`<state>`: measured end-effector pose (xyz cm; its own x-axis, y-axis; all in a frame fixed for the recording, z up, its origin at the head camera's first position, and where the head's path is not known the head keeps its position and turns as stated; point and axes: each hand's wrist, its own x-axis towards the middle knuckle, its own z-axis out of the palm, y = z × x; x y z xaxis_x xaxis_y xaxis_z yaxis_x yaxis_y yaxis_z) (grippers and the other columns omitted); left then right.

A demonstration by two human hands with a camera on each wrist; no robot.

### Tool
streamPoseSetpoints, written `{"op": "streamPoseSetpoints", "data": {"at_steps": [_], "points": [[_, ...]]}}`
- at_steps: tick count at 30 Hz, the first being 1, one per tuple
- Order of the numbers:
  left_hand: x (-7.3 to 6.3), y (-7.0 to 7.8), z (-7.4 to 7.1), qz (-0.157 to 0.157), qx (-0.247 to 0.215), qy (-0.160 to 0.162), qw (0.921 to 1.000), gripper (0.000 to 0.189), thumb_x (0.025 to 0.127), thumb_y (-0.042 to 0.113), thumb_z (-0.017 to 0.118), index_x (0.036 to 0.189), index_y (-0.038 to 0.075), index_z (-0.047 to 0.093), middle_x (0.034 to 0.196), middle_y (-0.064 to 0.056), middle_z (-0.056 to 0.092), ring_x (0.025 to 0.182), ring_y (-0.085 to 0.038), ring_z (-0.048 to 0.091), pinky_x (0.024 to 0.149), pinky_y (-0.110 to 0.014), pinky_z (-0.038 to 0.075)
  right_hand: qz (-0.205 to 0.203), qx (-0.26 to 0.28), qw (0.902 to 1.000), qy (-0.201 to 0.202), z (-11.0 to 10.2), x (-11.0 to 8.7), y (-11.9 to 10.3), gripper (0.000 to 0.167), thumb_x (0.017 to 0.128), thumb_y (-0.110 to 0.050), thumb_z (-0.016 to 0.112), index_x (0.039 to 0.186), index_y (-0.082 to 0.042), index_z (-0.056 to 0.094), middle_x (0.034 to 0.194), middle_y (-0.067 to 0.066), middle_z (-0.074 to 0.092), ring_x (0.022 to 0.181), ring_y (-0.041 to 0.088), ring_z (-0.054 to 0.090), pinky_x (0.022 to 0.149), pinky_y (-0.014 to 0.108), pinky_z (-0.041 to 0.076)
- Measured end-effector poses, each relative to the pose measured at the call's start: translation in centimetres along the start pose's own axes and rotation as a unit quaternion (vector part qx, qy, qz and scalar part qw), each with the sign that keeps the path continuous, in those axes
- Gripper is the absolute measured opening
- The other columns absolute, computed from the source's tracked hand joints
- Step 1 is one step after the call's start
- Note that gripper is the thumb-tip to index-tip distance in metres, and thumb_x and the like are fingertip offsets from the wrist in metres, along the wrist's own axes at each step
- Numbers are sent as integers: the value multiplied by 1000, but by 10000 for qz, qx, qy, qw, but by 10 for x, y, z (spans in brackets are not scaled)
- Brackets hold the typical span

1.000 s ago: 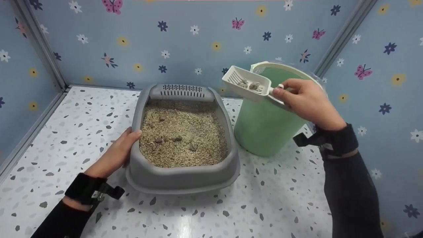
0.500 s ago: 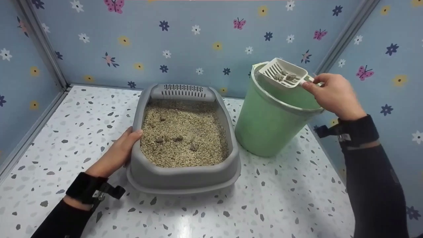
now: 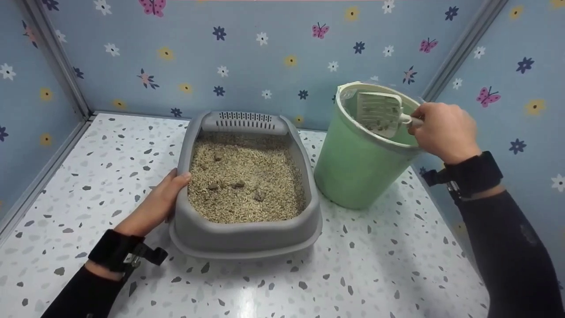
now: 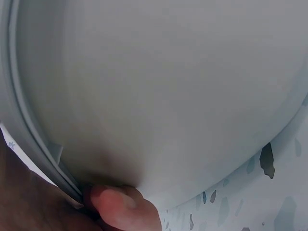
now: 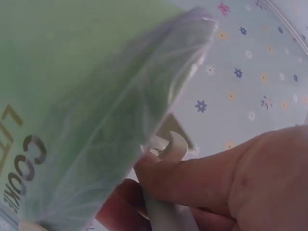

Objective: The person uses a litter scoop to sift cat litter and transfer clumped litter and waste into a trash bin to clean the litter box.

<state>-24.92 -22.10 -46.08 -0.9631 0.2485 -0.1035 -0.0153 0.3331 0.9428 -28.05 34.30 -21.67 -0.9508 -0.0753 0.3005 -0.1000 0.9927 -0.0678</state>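
My right hand [image 3: 446,130] grips the handle of a white slotted litter scoop [image 3: 379,106], which is tilted steeply inside the mouth of a green bin [image 3: 357,165]. A few small bits cling to its slots. In the right wrist view, thumb and fingers close round the scoop handle [image 5: 166,211] beside the bin's clear plastic liner [image 5: 139,110]. On the left, my left hand [image 3: 159,198] holds the side rim of a grey litter box [image 3: 247,234], thumb on top. The left wrist view shows a fingertip [image 4: 120,207] curled under that rim. Pellet litter [image 3: 247,207] fills the box, with several dark clumps [image 3: 237,185] on its surface.
Box and bin stand side by side on a white speckled tabletop [image 3: 375,265]. A flowered blue panel [image 3: 265,66] rises behind them, and more panels [image 3: 521,132] flank both sides, joined by grey metal posts [image 3: 463,48].
My right hand has carried the scoop rightward over the bin and tipped it down into the opening. The clumps that lay in the scoop have mostly left it. My left hand stays put.
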Motion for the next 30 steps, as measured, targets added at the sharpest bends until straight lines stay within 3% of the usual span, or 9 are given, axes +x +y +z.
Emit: {"op": "streamPoseSetpoints", "data": {"at_steps": [6,8,11,15,18,21,25,26,30], "points": [[-1,2,-1,-82,99,36,9999,101,112,76,33,178,14,-10,183,-24,-6,166,-52,15,129,-69,25,-487,-557,9939,817,9,-10,-11,30,84,11,60,106,4,81,96,28,78,67,43,64,47,54,43],[-2,2,-2,-76,86,50,9999,100,112,76,33,179,15,-8,183,-28,2,162,-54,25,125,-68,32,-598,-661,9913,968,10,-13,-14,30,83,13,59,103,4,80,95,28,78,63,42,63,45,53,43],[-2,2,-2,-30,-2,13,10000,98,113,74,34,179,15,-8,183,-29,3,162,-53,26,126,-68,32,-570,-664,9909,1025,9,-15,-16,24,87,10,64,104,4,79,94,28,77,62,42,62,46,55,44],[-3,2,-3,-34,-61,-39,10000,98,113,73,34,178,14,-10,184,-20,-11,169,-46,1,134,-68,6,-438,-397,9923,1092,-1,-19,-19,15,95,2,72,109,5,77,95,29,77,65,44,65,47,52,42],[-2,1,-3,-3,-69,-27,10000,96,113,73,34,180,17,-7,184,-25,-1,165,-50,17,130,-68,23,-509,-214,9887,1394,-12,-26,-29,12,97,-1,75,108,5,78,94,29,77,66,45,66,47,47,37],[-1,0,-4,28,-54,3,10000,94,113,73,33,181,19,-3,176,-35,23,144,-51,46,104,-56,49,-826,-144,9804,1781,-22,-36,-48,9,98,-2,78,105,4,80,92,27,78,63,43,64,48,44,32],[1,-1,-4,31,-6,30,10000,92,113,74,33,181,22,0,161,-36,41,111,-41,59,77,-42,51,-1671,-95,9652,2011,-22,-45,-83,5,99,-7,83,100,-1,83,90,18,81,55,33,61,45,40,33],[1,-2,-3,52,-9,21,10000,92,114,73,33,181,21,-1,169,-35,33,122,-42,58,86,-45,53,-1911,-94,9608,2007,-19,-46,-92,4,99,-7,83,98,-3,83,88,16,81,53,30,59,44,39,34],[1,-2,-1,41,-20,9,10000,92,113,73,33,181,22,-2,174,-34,28,134,-48,55,99,-52,51,-2674,-160,9481,1716,-2,-47,-127,8,97,-6,82,89,-6,82,77,9,76,50,26,54,43,40,40]]}}
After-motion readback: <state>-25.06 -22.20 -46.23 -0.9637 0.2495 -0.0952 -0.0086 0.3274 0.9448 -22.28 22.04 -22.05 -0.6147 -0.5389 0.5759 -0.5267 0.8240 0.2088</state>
